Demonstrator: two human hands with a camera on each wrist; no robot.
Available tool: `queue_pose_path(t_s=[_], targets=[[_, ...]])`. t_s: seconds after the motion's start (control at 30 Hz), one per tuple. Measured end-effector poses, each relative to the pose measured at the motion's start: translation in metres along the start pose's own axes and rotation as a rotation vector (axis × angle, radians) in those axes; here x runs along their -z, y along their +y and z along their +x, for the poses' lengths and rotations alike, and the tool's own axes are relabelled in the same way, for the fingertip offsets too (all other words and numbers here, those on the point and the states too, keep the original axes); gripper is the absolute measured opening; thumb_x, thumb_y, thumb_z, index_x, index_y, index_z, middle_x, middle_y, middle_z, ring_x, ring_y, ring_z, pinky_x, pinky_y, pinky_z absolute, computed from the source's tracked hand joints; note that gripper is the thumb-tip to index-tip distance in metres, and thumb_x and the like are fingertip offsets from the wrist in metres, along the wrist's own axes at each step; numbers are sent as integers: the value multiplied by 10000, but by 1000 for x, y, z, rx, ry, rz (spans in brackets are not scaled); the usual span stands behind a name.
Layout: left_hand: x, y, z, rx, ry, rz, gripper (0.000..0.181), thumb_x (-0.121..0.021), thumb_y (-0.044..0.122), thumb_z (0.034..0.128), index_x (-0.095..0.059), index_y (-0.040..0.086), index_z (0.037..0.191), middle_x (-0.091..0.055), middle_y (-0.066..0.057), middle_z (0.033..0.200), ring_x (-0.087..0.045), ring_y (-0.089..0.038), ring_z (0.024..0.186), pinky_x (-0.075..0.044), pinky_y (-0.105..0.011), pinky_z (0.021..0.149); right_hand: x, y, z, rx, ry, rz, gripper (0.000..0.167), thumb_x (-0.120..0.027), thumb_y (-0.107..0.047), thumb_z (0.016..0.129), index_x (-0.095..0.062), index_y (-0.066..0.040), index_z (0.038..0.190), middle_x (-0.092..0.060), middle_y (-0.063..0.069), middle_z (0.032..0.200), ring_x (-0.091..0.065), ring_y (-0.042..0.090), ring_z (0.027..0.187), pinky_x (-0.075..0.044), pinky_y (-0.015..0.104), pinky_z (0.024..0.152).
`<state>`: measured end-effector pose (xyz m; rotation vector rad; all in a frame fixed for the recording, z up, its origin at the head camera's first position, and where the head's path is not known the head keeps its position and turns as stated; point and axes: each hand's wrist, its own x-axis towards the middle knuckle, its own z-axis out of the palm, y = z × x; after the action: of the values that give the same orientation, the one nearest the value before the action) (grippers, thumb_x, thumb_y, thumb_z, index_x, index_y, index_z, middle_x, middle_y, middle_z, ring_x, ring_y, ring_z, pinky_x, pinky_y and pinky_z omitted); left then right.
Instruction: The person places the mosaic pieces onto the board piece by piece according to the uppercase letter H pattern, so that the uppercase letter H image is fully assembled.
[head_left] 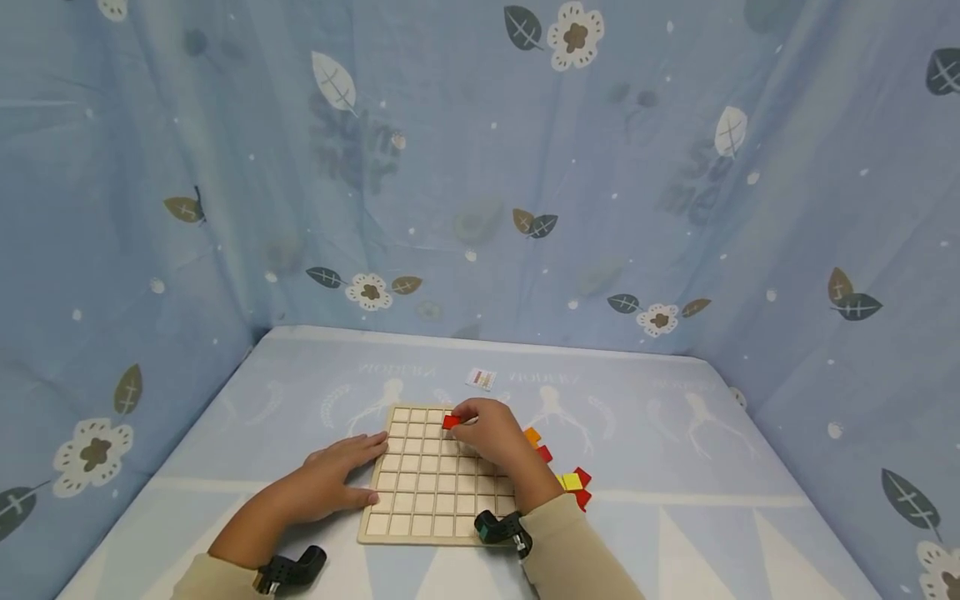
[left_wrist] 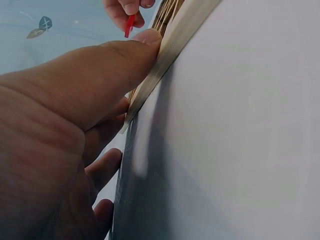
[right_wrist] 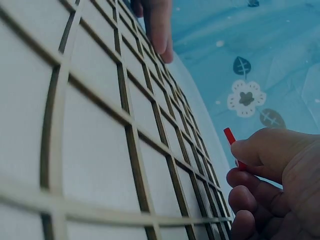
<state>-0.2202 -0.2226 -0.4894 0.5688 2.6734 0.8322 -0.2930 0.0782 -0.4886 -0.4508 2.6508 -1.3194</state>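
Observation:
A wooden grid board (head_left: 427,482) lies flat on the table, its square cells bounded by raised strips. Between thumb and fingertips my right hand (head_left: 491,433) pinches a red square tile (head_left: 451,422) above the far part of the board. In the right wrist view that tile (right_wrist: 234,148) is seen nearly edge-on, apart from the grid. My left hand (head_left: 330,479) rests at the board's left edge, fingers extended, with the thumb (left_wrist: 135,50) touching the rim. The right forearm hides part of the board's right side.
Right of the board lie loose tiles: an orange tile (head_left: 532,436), a yellow tile (head_left: 572,482) and several red ones (head_left: 582,477). A small printed packet (head_left: 481,379) lies beyond the board. Patterned blue curtains (head_left: 480,167) enclose the table (head_left: 675,433) at the back and sides.

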Motion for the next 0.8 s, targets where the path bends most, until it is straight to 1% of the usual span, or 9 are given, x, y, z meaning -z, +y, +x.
queue_pose_path(t_s=[0.1, 0.2, 0.33, 0.47, 0.57, 0.8], targets=[[0, 0, -1, 5, -2, 6, 895, -795, 485, 907, -394, 149, 1633, -302, -95, 1721, -225, -480, 1574, -170, -840, 1107, -6, -5, 1, -23, -1, -6, 239, -748, -257, 980, -746, -190, 1209, -710, -9, 1144, -654, 177, 974, -555, 367, 789], [0, 1, -2, 9, 0, 11, 883, -797, 476, 907, -405, 152, 1629, -305, -87, 1721, -230, -479, 1572, -177, -841, 1102, -13, -9, 3, -40, 1, 1, 233, -762, -269, 972, -751, -190, 1190, -707, -20, 1129, -645, 162, 958, -547, 353, 771], [0, 2, -3, 7, 6, 0, 874, -793, 477, 911, -410, 152, 1626, -305, -94, 1720, -230, -485, 1570, -173, -844, 1098, -19, -13, 6, -38, 15, -7, 223, -773, -267, 970, -760, -189, 1178, -710, -33, 1101, -642, 141, 921, -542, 341, 763], [-1, 0, -3, -4, 6, -5, 873, -782, 482, 919, -402, 146, 1629, -300, -103, 1721, -225, -492, 1569, -177, -843, 1096, -25, -15, 9, -27, 6, -31, 218, -747, -231, 983, -763, -192, 1197, -716, -15, 1142, -657, 161, 968, -558, 375, 819], [-2, -1, -2, -11, 5, -2, 876, -773, 495, 924, -393, 150, 1634, -294, -96, 1724, -223, -485, 1572, -181, -837, 1101, -28, -15, 9, -38, -4, -50, 229, -733, -206, 983, -761, -193, 1211, -715, -3, 1178, -654, 184, 1016, -560, 411, 866], [-2, -2, -2, -7, 23, 16, 884, -782, 501, 915, -395, 163, 1634, -311, -77, 1719, -236, -466, 1574, -185, -826, 1113, -31, -15, 11, -51, 6, -68, 246, -725, -189, 986, -758, -177, 1230, -705, 1, 1197, -639, 197, 1037, -561, 429, 907]])
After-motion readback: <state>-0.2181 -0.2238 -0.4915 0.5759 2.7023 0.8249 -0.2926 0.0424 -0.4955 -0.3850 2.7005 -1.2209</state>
